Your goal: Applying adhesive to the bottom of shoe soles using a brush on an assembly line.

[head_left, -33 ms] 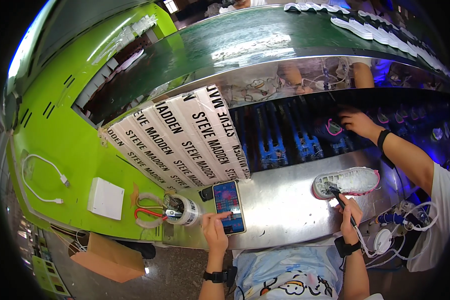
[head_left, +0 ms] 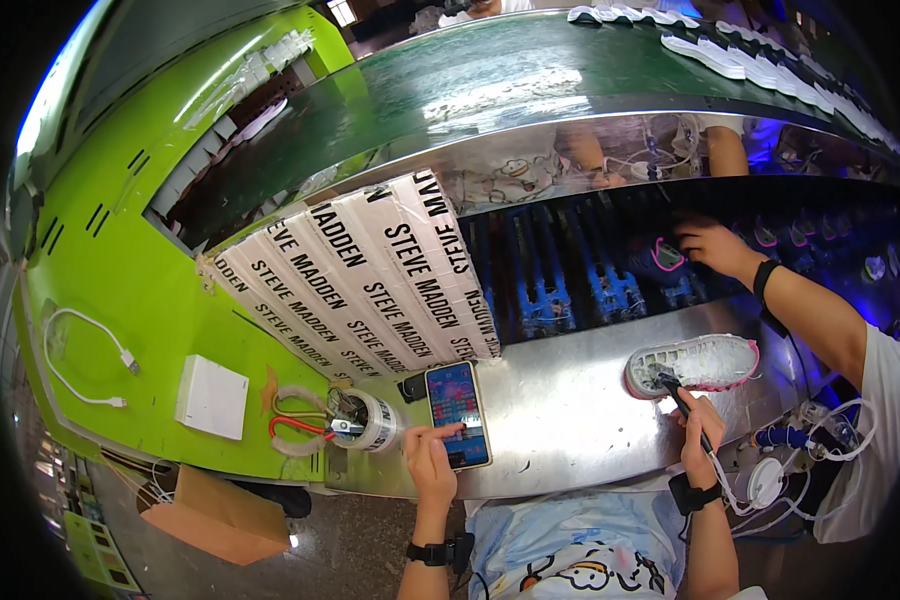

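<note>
My left hand (head_left: 433,466) is over a phone (head_left: 454,415) lying on the metal bench. Its index finger reaches out onto the lit screen; the hand holds nothing. My right hand (head_left: 701,435) is closed around a slim black pen-like tool (head_left: 684,400). The tool's tip meets one end of a white and pink shoe (head_left: 715,362), inside the recessed grey underside that faces up. I cannot make out the exact kind of tip. The shoe lies on the bench with no hand on it.
A co-worker's hand (head_left: 715,245) reaches over the dark blue-lit conveyor beside a pink-edged piece (head_left: 668,254). A printed carton (head_left: 360,280) stands behind the phone. A tape roll (head_left: 377,425) holds small tools. White cables (head_left: 765,485) lie at right; a white box (head_left: 213,397) is left.
</note>
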### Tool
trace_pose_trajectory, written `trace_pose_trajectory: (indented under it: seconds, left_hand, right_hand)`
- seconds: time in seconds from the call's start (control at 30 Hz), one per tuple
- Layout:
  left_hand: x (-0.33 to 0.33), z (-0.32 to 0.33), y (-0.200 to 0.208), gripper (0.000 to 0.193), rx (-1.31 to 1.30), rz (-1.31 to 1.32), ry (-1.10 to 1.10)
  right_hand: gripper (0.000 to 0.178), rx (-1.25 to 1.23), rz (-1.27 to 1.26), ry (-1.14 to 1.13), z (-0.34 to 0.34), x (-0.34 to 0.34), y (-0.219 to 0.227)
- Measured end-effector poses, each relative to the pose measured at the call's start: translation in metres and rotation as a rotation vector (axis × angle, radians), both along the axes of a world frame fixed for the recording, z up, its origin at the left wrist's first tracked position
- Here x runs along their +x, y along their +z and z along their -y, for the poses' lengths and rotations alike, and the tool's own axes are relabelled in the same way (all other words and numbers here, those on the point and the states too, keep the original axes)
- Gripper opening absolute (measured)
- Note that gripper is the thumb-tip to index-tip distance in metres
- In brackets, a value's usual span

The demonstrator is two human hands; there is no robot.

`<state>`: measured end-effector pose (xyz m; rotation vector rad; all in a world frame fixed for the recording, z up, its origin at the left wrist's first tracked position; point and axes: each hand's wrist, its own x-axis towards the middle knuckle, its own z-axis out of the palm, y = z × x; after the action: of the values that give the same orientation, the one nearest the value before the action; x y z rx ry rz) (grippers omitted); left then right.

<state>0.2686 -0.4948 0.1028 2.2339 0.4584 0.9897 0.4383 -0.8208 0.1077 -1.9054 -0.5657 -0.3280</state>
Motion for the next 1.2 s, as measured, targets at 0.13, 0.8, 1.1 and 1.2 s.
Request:
trace_pose_trajectory:
  seconds: [0.13,0.8,1.1,1.2]
  left_hand:
    - [0.000,0.000,-0.007,0.031,-0.060,0.086,0.052]
    - [-0.002,0.002,-0.003,0.038,-0.061,0.023,0.215]
    - [-0.002,-0.001,-0.009,0.034,-0.061,0.014,0.064]
    - [0.000,0.000,-0.007,0.034,-0.053,0.027,0.064]
  right_hand:
    - [0.036,-0.015,0.009,-0.002,0.000,0.000,0.000]
    - [0.035,0.012,-0.056,0.006,0.001,-0.002,0.004]
    - [0.037,0.029,-0.061,0.008,0.002,0.000,0.000]
    - [0.037,0.033,-0.066,0.002,0.001,0.000,0.000]
